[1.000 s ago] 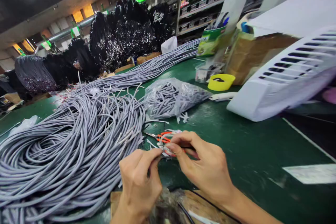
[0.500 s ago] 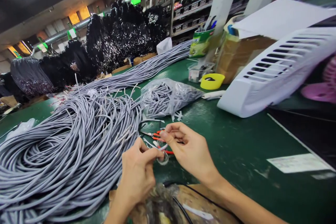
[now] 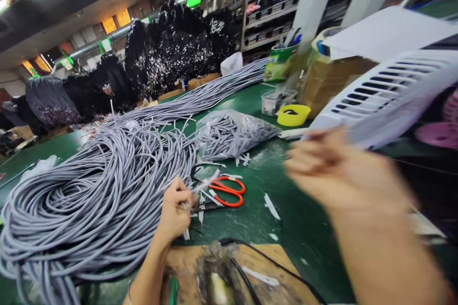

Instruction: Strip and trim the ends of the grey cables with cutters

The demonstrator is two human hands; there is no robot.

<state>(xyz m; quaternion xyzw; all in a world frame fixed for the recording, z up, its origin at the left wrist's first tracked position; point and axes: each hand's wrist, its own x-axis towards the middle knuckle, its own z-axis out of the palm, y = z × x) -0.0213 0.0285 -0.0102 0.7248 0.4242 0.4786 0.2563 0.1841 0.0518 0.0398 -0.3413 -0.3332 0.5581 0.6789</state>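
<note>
My left hand (image 3: 176,210) is closed in a pinch on a grey cable, whose pale blurred end (image 3: 209,181) sticks out to the right past the fingertips. It sits at the right edge of a big coil of grey cables (image 3: 103,190). Just beyond that cable end lie orange-handled scissors (image 3: 234,191) on the green table, their blades partly behind the hand. My right hand (image 3: 322,167) is raised off to the right, in front of a white slotted plastic housing (image 3: 379,93). Motion smears its fingers, so whether anything is in them cannot be seen.
A clear bag of short grey pieces (image 3: 229,136) lies beyond the scissors. White scraps (image 3: 272,207) dot the green table (image 3: 304,257). Nearest me is a stained wooden board (image 3: 282,262) with a black cord. Farther back stand a yellow ring (image 3: 293,115) and a green can of pens (image 3: 281,64).
My right hand has moved away from the left, up and to the right. The left hand has shifted slightly left with the cable. The orange scissor handles are now uncovered.
</note>
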